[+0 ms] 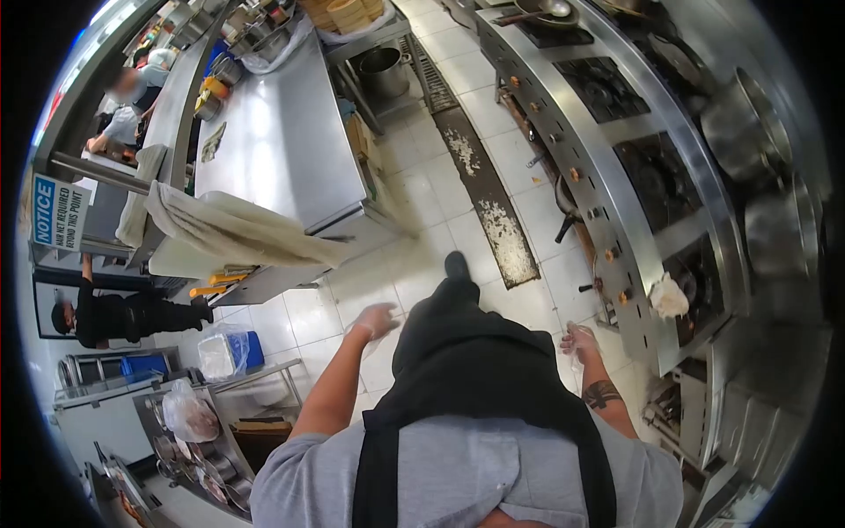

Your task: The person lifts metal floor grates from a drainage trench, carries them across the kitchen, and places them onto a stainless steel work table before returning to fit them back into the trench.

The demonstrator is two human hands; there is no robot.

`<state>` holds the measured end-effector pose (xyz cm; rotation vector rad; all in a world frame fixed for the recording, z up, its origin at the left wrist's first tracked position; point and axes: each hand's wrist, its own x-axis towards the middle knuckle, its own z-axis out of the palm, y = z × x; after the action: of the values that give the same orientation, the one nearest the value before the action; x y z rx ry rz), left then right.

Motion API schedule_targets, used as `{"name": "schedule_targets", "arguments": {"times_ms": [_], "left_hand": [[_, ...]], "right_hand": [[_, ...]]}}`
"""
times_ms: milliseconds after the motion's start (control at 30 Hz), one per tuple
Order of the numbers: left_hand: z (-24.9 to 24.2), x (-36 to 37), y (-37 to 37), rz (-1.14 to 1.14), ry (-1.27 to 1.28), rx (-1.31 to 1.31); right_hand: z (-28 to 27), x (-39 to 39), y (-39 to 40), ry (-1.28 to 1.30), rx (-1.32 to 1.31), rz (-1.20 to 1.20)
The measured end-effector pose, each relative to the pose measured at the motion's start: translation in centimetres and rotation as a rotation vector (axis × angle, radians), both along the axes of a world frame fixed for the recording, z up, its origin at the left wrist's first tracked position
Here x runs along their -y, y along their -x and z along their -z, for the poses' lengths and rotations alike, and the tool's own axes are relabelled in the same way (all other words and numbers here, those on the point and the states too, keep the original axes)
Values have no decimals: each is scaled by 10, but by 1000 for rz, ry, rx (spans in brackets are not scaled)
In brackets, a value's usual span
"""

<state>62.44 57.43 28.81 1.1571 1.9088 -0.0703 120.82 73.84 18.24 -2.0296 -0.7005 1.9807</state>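
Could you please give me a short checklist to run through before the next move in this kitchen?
1. Left hand gloved and free: ok; clear glove on, nothing seen in it.
2. Right hand free: cannot tell; gloved, but its fingers are curled.
3. Dark floor strip clean: not ok; white bits are scattered along it.
4. Burners off: cannot tell; no flame is visible.
5. Range top free of loose items: not ok; a crumpled white cloth lies by the nearest burner.

Bright glare on the steel worktop (277,132), fisheye distortion toward black corners, slight blur at the left grip (377,321).
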Motion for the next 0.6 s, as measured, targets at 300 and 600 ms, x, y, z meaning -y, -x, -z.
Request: {"name": "schedule_targets", "arguments": {"times_ms": [300, 600], "left_hand": [[-35, -89, 29, -386, -137, 213], [-71, -388, 154, -188, -410, 180]], "right_hand": [[-61, -248, 139, -173, -68, -264], [-120, -466, 277, -383, -134, -128]]}}
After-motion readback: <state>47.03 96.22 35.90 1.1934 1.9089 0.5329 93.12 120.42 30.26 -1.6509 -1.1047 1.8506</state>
